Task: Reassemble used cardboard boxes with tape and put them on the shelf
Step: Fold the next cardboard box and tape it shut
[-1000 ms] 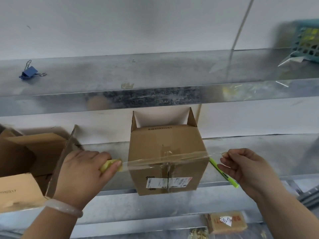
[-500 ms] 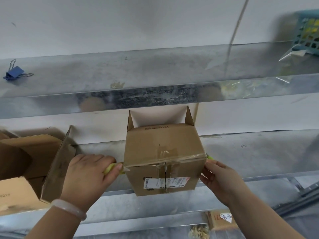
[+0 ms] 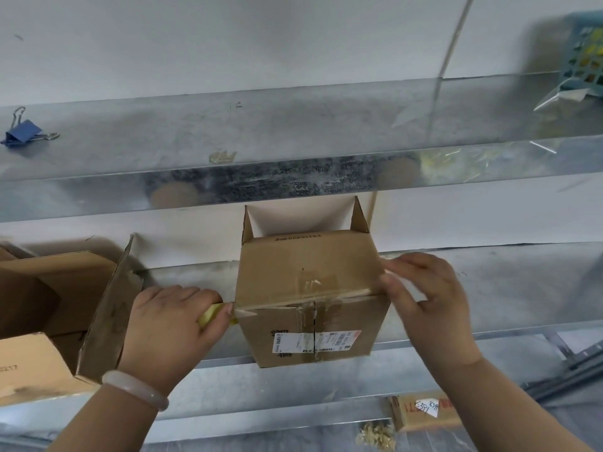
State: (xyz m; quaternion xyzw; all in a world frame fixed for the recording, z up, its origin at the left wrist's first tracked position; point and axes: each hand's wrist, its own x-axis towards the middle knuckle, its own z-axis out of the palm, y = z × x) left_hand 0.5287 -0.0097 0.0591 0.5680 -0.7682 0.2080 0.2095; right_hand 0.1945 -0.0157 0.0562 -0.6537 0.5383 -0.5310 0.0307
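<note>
A small brown cardboard box lies on its side on the metal shelf, its taped bottom with a white shipping label facing me. A strip of clear tape runs across the box's front top edge. My left hand grips a yellow-green tape roll against the box's left corner. My right hand rests on the box's right side, fingers on the tape end there. The green pen-like tool seen earlier is hidden.
Open cardboard boxes stand on the shelf at the left. On the upper shelf lie a blue binder clip and, far right, a teal basket. A small labelled box sits below.
The stretched tape strip came down onto the box edge. My right hand moved in from the right and now lies on the box's right side. My left hand closed in on the left corner.
</note>
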